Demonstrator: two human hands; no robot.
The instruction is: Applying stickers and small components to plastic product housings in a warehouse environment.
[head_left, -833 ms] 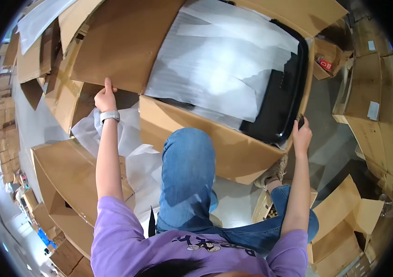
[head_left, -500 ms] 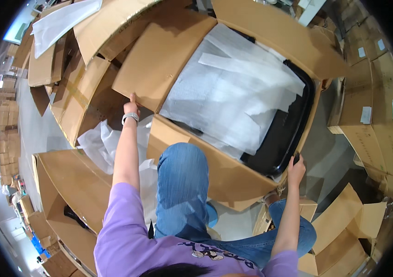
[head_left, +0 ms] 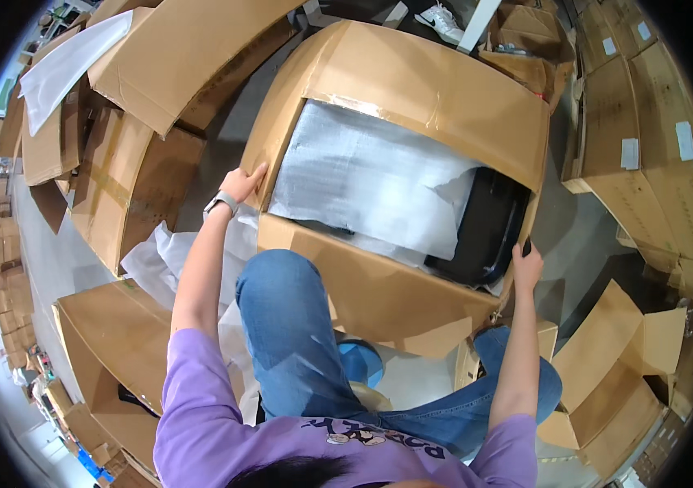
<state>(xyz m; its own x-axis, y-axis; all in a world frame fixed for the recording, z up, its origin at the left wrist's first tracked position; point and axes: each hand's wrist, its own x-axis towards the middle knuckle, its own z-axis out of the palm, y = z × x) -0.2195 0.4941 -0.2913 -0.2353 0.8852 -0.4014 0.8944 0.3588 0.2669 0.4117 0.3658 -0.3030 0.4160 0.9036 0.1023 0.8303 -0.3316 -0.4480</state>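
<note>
A large cardboard box (head_left: 411, 297) stands before me. Its far flap (head_left: 436, 89) is folded in over part of the contents, and the left flap is also turned inward. Inside, white foam sheeting (head_left: 362, 179) covers most of a black, round-cornered item (head_left: 489, 232), whose kind I cannot tell. My left hand (head_left: 239, 185) grips the left flap near its front corner, the thumb lying on the cardboard. At the right front corner my right hand (head_left: 528, 267) is closed round a small black object (head_left: 526, 246) and rests against the box's edge; what that object is cannot be made out.
Open cartons crowd the left (head_left: 131, 187), lower left (head_left: 110, 342) and lower right (head_left: 623, 374). Crumpled white foam sheet (head_left: 167, 260) lies by my left forearm. Stacked cartons (head_left: 639, 154) line the right side. A blue round stool (head_left: 360, 362) shows beside my knee.
The far flap has swung inward over the contents, and the left flap has been turned up and in by my left hand. My right hand has stayed near the right front corner.
</note>
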